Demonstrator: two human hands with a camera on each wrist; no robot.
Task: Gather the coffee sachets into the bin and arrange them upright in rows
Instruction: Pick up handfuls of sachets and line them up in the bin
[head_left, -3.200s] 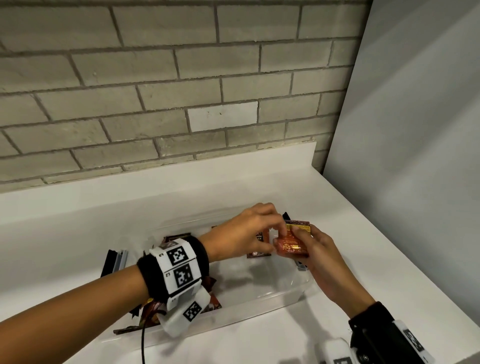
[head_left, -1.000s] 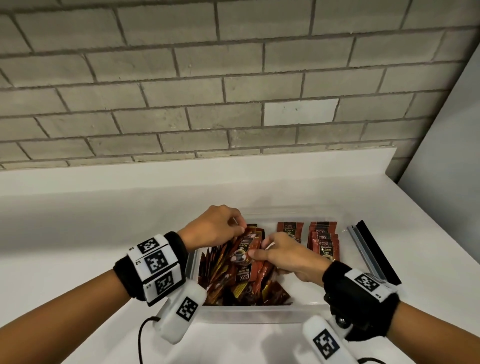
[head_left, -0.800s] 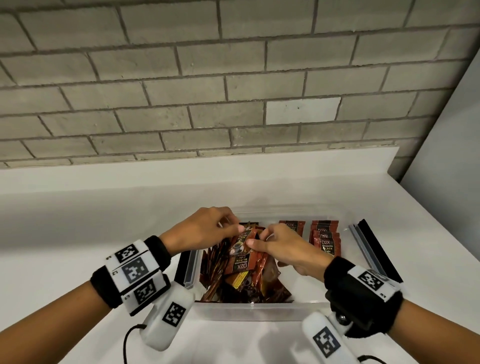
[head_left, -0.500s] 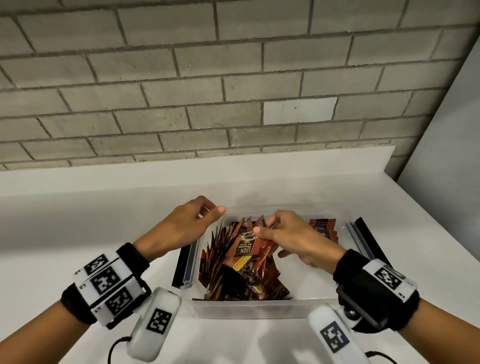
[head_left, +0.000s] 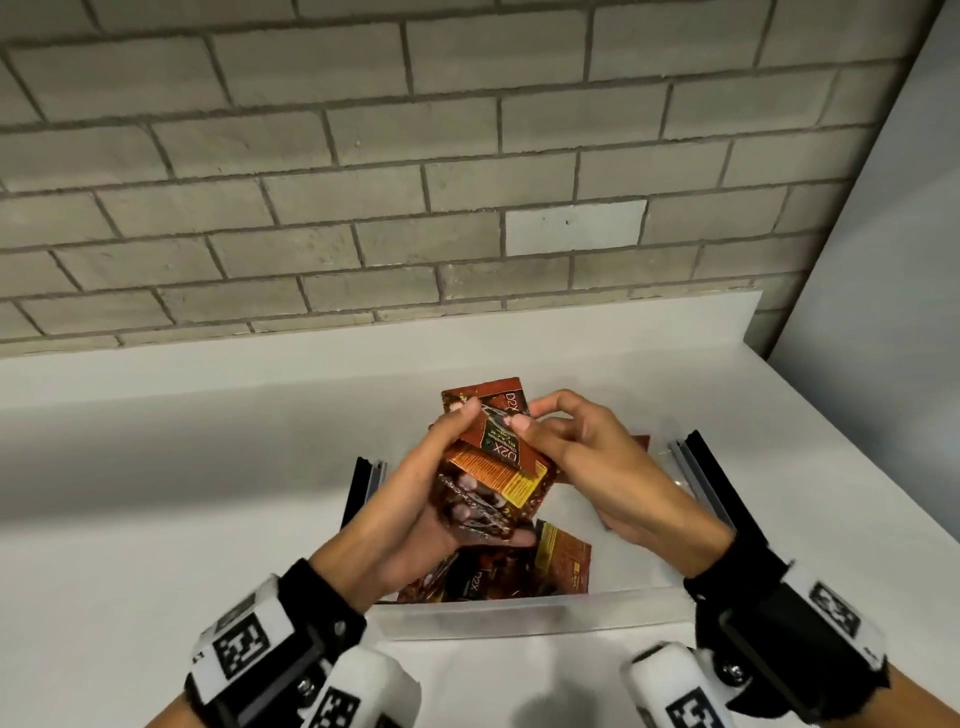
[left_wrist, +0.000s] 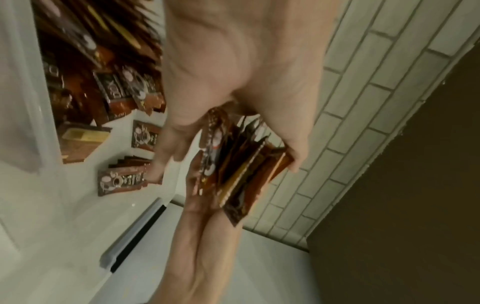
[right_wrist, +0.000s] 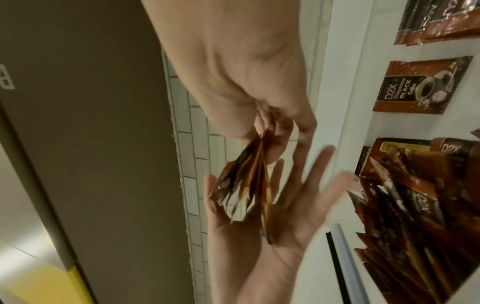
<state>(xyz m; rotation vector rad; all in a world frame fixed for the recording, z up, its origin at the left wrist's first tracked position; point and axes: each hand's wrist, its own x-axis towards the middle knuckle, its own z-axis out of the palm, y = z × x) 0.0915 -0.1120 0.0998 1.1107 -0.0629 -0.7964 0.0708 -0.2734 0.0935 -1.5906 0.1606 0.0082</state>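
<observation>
A fanned bundle of brown and orange coffee sachets (head_left: 498, 467) hangs above the clear plastic bin (head_left: 519, 616). My right hand (head_left: 535, 422) pinches the bundle at its top edge between thumb and fingers. My left hand (head_left: 410, 499) lies palm up under the bundle, fingers spread straight, thumb against its side. The left wrist view shows the bundle (left_wrist: 239, 168) edge-on beside the thumb, and in the right wrist view its lower edges (right_wrist: 249, 185) rest in the left palm. More loose sachets (head_left: 519, 571) lie jumbled in the bin's near left part.
Small stacks of sachets (left_wrist: 122, 176) stand apart at the bin's far side, mostly hidden by my right hand in the head view. Black and grey clips (head_left: 701, 478) flank the bin. The white counter (head_left: 156, 493) meets a brick wall (head_left: 363, 182); a grey panel (head_left: 883, 260) stands at the right.
My right hand has lifted a bundle of sachets out of the bin. My left hand, idle at the bin's left edge before, has moved in under the bundle.
</observation>
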